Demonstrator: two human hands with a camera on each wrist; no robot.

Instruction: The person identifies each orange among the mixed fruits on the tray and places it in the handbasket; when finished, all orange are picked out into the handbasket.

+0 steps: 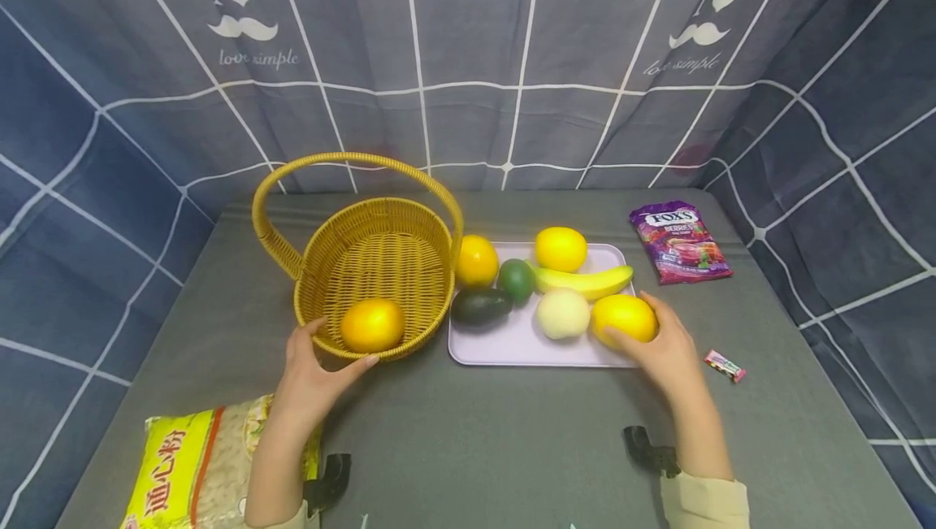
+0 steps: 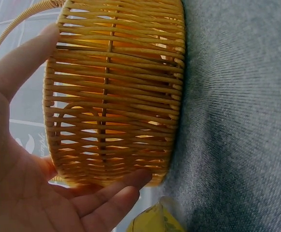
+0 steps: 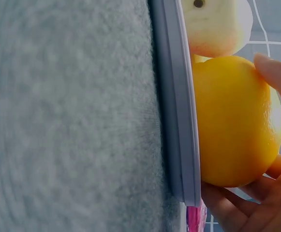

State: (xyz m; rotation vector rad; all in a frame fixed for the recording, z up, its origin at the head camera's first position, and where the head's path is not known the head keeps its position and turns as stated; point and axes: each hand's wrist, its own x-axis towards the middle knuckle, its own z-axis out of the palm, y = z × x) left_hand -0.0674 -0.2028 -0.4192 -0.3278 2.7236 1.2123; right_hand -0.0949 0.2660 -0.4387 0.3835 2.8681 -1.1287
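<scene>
The right hand pinches a yellow-orange fruit between thumb and fingers at the near right corner of a lilac tray. In the right wrist view the tray's rim hides the fruit's underside, so whether it touches the tray cannot be told. Just left of it sits a pale round fruit, with a banana behind and a yellow fruit farther back. A small green fruit, a dark avocado and an orange fill the tray's left side.

The left hand grips the near left side of a wicker basket, thumb at the rim and fingers around the outer wall. One golden fruit lies inside, toward the near wall.

On the grey table, a purple candy bag and a small wrapped sweet lie right of the tray; a yellow food bag lies beneath the left forearm.
</scene>
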